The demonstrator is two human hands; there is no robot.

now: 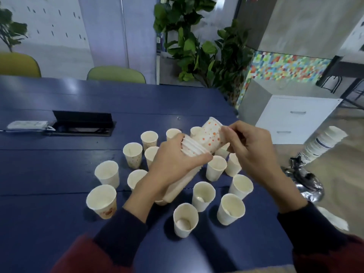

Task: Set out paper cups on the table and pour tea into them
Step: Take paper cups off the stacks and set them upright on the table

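While open white paper cups stand crowded close below the wrists, a dropped sleeve could tip them, I judge. Above them the left hand curls round a tilted stack of nested white paper cups, and the right hand pinches the orange-dotted paper cup at the stack's far end; a sticky pull may drag two free or crush the wall. Beneath lies a dark blue plank table with a black recessed socket box; beyond stand green chairs, a leafy plant and a white drawer cabinet.

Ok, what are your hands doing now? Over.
Left hand grips the cup stack. Right hand pinches the dotted end cup. Upright cups crowd the table below.
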